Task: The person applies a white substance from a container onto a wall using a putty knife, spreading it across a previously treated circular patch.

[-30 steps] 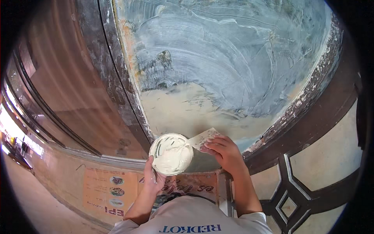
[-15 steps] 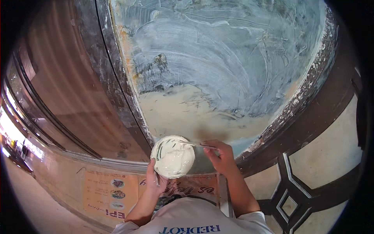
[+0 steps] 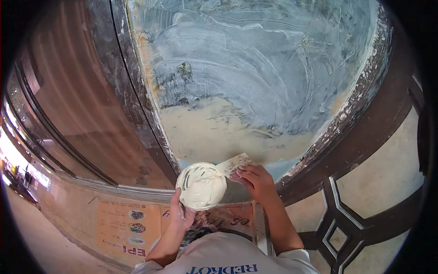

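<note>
My left hand [image 3: 183, 211] is closed on the near left edge of a round tub [image 3: 181, 180], held up in front of my chest. Thick creamy white filler paste [image 3: 205, 189] lies in it, with dark streaks near the far left side. In my right hand [image 3: 258, 180] is a flat, smeared scraper blade [image 3: 235, 164], its left end at the tub's right rim. Beyond them rises a wall panel [image 3: 246, 73], coated in streaky blue-grey above a beige band [image 3: 205, 128].
A dark, paint-flecked frame [image 3: 360, 86] borders the panel on the right, and another dark post [image 3: 132, 82] on the left. Brown glossy panelling [image 3: 77, 86] stands further left. An orange printed sheet [image 3: 121, 223] lies on the floor below. Patterned dark-and-cream panelling [image 3: 337, 233] is at right.
The scraper has turned from edge-on over the paste to showing its flat face, and its blade has moved right to the tub's rim. The tub has shifted slightly.
</note>
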Motion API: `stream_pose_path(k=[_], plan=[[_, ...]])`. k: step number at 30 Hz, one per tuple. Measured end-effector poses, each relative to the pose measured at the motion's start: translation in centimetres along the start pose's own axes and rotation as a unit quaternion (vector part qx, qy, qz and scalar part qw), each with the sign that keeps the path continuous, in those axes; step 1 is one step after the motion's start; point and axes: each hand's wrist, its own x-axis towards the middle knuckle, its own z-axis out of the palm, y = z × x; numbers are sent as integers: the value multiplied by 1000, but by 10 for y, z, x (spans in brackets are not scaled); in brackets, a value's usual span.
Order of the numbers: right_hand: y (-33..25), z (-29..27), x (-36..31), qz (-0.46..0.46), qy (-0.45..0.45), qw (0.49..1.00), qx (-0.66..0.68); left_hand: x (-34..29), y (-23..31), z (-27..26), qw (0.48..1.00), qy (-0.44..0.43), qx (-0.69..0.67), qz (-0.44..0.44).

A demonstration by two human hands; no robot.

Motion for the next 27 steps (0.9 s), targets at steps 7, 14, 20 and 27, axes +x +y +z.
stream_pose_path(k=[7, 14, 20, 27], plan=[[5, -12, -5, 0, 24, 999, -29, -3, -5, -7, 1000, 11, -23, -3], [4, -35, 3, 258, 42, 953, 153, -6, -7, -12, 999, 28, -29, 7], [23, -4, 9, 276, 6, 874, 400, -19, -23, 4, 998, 40, 41, -10], [49, -15, -8, 350, -104, 823, 434, -27, -36, 4, 997, 30, 71, 13]])
